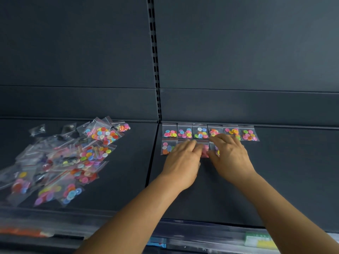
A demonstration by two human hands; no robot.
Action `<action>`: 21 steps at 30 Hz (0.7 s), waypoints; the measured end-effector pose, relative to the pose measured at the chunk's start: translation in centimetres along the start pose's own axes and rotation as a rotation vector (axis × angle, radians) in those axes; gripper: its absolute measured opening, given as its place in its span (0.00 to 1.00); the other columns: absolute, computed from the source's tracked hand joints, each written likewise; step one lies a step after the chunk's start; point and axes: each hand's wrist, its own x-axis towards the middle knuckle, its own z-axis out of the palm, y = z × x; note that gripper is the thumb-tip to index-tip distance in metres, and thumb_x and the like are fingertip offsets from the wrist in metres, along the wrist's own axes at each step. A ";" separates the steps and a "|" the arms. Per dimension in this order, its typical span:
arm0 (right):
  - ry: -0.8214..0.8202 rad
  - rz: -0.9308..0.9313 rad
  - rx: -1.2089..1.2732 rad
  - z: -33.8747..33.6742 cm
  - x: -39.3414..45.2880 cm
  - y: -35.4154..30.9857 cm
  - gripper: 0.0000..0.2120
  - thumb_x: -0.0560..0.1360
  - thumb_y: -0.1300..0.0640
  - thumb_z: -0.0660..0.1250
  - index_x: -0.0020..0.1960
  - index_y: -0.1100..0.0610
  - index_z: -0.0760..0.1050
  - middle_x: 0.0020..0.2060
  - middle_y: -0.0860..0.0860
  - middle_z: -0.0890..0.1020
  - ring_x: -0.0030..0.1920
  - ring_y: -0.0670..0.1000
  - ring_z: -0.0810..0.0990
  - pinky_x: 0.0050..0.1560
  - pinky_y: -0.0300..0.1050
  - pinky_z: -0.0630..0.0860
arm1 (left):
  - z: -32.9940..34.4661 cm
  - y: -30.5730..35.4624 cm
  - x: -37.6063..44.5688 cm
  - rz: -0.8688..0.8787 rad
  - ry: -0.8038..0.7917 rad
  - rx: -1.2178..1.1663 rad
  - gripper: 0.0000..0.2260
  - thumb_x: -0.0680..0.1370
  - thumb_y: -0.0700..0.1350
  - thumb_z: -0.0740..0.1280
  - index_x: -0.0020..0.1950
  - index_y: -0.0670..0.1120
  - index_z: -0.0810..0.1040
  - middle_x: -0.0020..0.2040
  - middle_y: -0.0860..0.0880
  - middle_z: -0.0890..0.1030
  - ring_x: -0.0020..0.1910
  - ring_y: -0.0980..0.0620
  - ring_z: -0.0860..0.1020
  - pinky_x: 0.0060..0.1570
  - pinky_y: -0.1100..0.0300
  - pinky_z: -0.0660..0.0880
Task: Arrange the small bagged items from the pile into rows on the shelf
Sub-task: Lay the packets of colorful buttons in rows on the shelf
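On the dark shelf (pixel 275 171) two bare hands work side by side at the second row of small clear bags of coloured buttons. The left hand (pixel 181 162) lies palm down, fingers stretched toward 12 o'clock and resting flat over the bags in the middle of that row; whether it pinches one of them cannot be told, since the fingers cover what is under them. The right hand (pixel 231 156) sits just beside it at 3 o'clock, also palm down, fingers spread and bent a little, covering the right end of the row with its fingertips touching the lower edge of the back row. Between the two hands a bag with pink buttons (pixel 205 151) shows; I cannot tell which hand, if either, grips it.

The back row (pixel 211 132) runs along the rear edge of the right shelf panel: six bags laid flat, edge to edge. Directly below its first bag, at 6 o'clock, lies the leftmost bag of the second row (pixel 166 147), uncovered except at its right side, where the left hand's fingers overlap it.

Well apart at 9 o'clock, on the left shelf panel, the loose pile (pixel 69 158) of bags lies heaped and overlapping, blurred toward the near edge. A slotted upright (pixel 156 66) divides the back wall at 12 o'clock.
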 end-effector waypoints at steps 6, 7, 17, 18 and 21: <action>-0.009 -0.162 0.002 -0.3 0.4 -5.5 0.23 0.77 0.48 0.61 0.70 0.53 0.67 0.68 0.49 0.70 0.68 0.53 0.66 0.68 0.47 0.61 | -3.7 -4.1 -3.4 -0.097 0.099 -0.011 0.25 0.79 0.48 0.63 0.75 0.47 0.61 0.73 0.49 0.64 0.72 0.49 0.61 0.70 0.57 0.58; -0.015 -0.183 0.016 -0.1 0.5 -6.7 0.23 0.77 0.48 0.61 0.70 0.53 0.66 0.68 0.49 0.70 0.68 0.53 0.66 0.68 0.46 0.61 | -4.3 -4.9 -4.2 -0.115 0.111 -0.005 0.25 0.79 0.48 0.63 0.74 0.47 0.61 0.72 0.50 0.65 0.71 0.49 0.62 0.69 0.58 0.58; -0.101 -0.329 0.101 3.9 1.4 -17.7 0.23 0.78 0.47 0.60 0.71 0.53 0.65 0.69 0.48 0.68 0.69 0.50 0.64 0.71 0.45 0.60 | -7.8 -14.9 -11.2 -0.309 0.116 0.070 0.25 0.80 0.51 0.60 0.75 0.49 0.59 0.73 0.51 0.65 0.70 0.50 0.63 0.68 0.57 0.60; -0.106 -0.338 0.107 4.3 1.4 -18.7 0.23 0.78 0.48 0.60 0.71 0.53 0.65 0.69 0.48 0.68 0.69 0.51 0.64 0.71 0.46 0.60 | -8.1 -15.8 -11.7 -0.320 0.116 0.079 0.25 0.80 0.51 0.61 0.75 0.49 0.59 0.72 0.51 0.65 0.70 0.51 0.63 0.68 0.58 0.60; -0.120 -0.352 0.134 5.7 1.5 -21.4 0.22 0.78 0.49 0.60 0.71 0.52 0.66 0.69 0.47 0.69 0.69 0.51 0.64 0.70 0.47 0.61 | -8.6 -18.4 -13.1 -0.359 0.107 0.089 0.24 0.80 0.50 0.60 0.75 0.49 0.60 0.72 0.51 0.66 0.70 0.50 0.64 0.69 0.58 0.60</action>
